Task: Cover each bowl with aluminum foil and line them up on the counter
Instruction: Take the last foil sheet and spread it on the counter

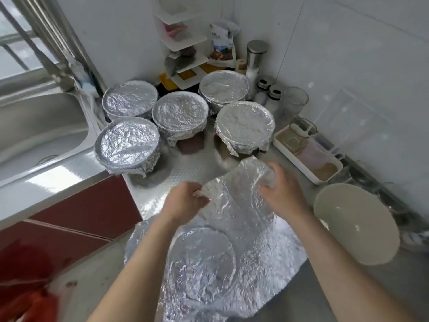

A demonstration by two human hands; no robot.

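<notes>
Both grips are holding the foil sheet [236, 189]. The left grip [185, 201] is pinching its crumpled near-left edge, and the right grip [283, 194] is curling its fingers round the far-right edge. Between them they are keeping that end raised off the counter [185, 168], I'd guess to spread it taut before it goes over a bowl.

The counter is carrying everything, with the sink [34, 126] sitting off to the left. The lower part of the foil is lying flat near the person, and a round ridge [202, 263] is showing in it. From here I can't tell whether a bowl is sitting under it or it is only a pressed mark. I also can't tell whether the raised part and the flat part are one piece.

The bare white bowl [355, 224] is waiting just right of the foil, tilted against the clutter there, and it looks like the one left to wrap. Five covered bowls [180, 110] are standing close together at the back by the sink, bunched in a cluster with no clean line to them.

A white tray [308, 156] is sitting by the right wall. The jars and glasses around it are blurring together, and the lower left corner is showing nothing but a red smear.
</notes>
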